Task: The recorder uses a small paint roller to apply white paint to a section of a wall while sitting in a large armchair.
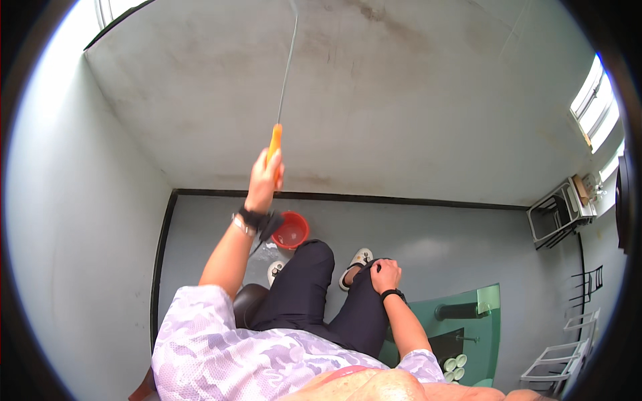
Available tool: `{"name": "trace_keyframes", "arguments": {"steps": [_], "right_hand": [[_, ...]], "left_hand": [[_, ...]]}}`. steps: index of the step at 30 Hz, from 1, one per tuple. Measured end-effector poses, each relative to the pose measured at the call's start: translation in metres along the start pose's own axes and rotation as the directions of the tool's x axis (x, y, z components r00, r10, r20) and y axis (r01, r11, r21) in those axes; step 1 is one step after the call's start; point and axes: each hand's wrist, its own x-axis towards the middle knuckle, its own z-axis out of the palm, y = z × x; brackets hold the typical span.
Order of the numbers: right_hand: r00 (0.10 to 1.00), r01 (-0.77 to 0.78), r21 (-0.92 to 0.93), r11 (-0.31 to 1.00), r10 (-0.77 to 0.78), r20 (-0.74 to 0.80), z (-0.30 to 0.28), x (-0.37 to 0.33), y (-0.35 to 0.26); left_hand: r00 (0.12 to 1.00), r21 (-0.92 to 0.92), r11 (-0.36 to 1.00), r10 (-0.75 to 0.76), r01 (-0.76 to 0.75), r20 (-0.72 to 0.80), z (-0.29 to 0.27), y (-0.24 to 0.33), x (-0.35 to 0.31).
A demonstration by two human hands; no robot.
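Raised in front of the wall, my left hand [264, 175] is closed round the orange handle of a tool that looks like a paint roller [274, 144]. Its long thin metal rod runs up to the wall [428, 113], and its far end is faint at the top edge of the view. Brownish stains mark that wall. My right hand [386, 275] rests over my right knee, fingers draped on the dark trousers [348, 321], with no tool in it. Below my left wrist stands a red bucket [305, 234], partly hidden by the dark wrist device.
A green glass table [488, 354] with several pale cups [455, 366] is at my right. I sit on a dark seat [249, 304]. White spots [269, 250] lie on the grey floor beside the bucket. Folded metal frames [558, 361] and a small rack [558, 207] line the right wall.
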Motion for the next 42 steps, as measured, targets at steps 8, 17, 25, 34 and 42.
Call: {"name": "trace_keyframes", "arguments": {"steps": [8, 17, 25, 34, 42], "right_hand": [[1.0, 0.006, 0.042, 0.999, -0.005, -0.027, -0.007, -0.003, 0.004], [0.999, 0.041, 0.037, 0.998, -0.04, -0.03, -0.005, -0.006, 0.008], [1.0, -0.012, 0.08, 0.997, 0.014, -0.027, -0.008, -0.01, 0.011], [0.999, 0.039, 0.05, 0.998, -0.038, -0.018, -0.006, -0.002, 0.006], [0.999, 0.013, 0.072, 0.997, -0.011, -0.035, -0.007, -0.009, 0.014]], "left_hand": [[0.993, 0.122, 0.992, -0.011, 0.025, -0.12, -0.003, -0.051, -0.016], [0.981, 0.04, 0.993, -0.106, 0.113, -0.162, 0.013, -0.07, -0.04], [0.956, 0.17, 0.981, -0.045, 0.098, -0.289, -0.022, -0.124, -0.059], [0.947, -0.14, 0.977, -0.193, 0.161, -0.259, -0.006, -0.113, -0.072], [0.948, -0.101, 0.988, -0.142, 0.118, -0.284, -0.034, -0.107, -0.044]]}}
